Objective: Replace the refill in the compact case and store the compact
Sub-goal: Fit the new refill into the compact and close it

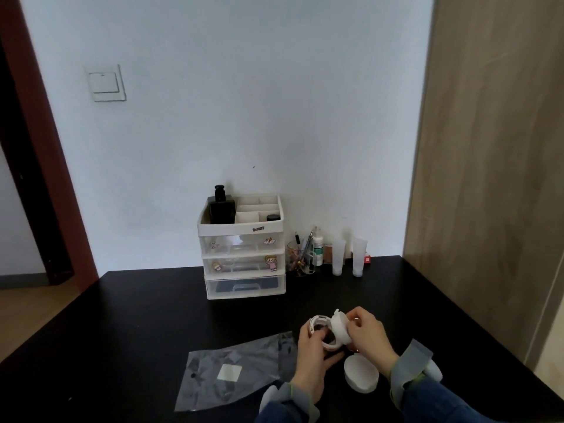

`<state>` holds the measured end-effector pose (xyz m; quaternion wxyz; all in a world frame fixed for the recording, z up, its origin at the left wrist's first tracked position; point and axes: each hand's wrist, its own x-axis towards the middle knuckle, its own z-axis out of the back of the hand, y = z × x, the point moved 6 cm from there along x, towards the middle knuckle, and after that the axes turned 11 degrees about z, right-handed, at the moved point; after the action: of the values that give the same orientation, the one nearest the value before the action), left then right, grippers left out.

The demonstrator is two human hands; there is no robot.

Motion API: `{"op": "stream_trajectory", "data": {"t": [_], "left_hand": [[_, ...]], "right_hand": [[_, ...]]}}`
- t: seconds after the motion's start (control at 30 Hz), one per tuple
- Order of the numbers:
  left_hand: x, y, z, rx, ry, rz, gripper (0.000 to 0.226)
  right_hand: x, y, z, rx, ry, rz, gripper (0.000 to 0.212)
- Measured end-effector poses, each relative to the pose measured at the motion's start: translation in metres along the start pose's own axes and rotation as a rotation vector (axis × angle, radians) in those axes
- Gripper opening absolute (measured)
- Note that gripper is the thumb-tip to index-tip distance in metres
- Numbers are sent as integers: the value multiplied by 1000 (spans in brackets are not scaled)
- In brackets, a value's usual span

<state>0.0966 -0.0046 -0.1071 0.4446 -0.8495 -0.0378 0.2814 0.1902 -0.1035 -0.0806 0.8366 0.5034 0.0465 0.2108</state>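
Note:
Just above the black table point(137, 315) I hold an open round compact case point(324, 331) between both hands. My left hand point(312, 358) cups its pinkish base from the left, with a dark inside showing. My right hand point(367, 332) pinches a white round part point(340, 329) at the case's right side; whether it is the lid or the refill is unclear. A second white round piece point(361, 375) lies on the table under my right wrist.
An empty clear plastic bag point(235, 370) with a white label lies left of my hands. At the back by the wall stand a white three-drawer organiser point(244, 257) with a black bottle on top, a pen cup point(300, 261) and two white tubes point(348, 257).

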Motion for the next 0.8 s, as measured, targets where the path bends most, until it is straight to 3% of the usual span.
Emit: {"op": "stream_trajectory", "data": {"t": [0.17,0.43,0.8], "left_hand": [[3,0,0,19,19,-40,53],[2,-1,3,-20,34,-95,45],[-1,-3,3,-49,62,-117,45]], "right_hand": [[3,16,-2,-174,4,19,20],[4,38,-3,-457,37,64,20],[4,34,-13,-414,219,109,28]]}}
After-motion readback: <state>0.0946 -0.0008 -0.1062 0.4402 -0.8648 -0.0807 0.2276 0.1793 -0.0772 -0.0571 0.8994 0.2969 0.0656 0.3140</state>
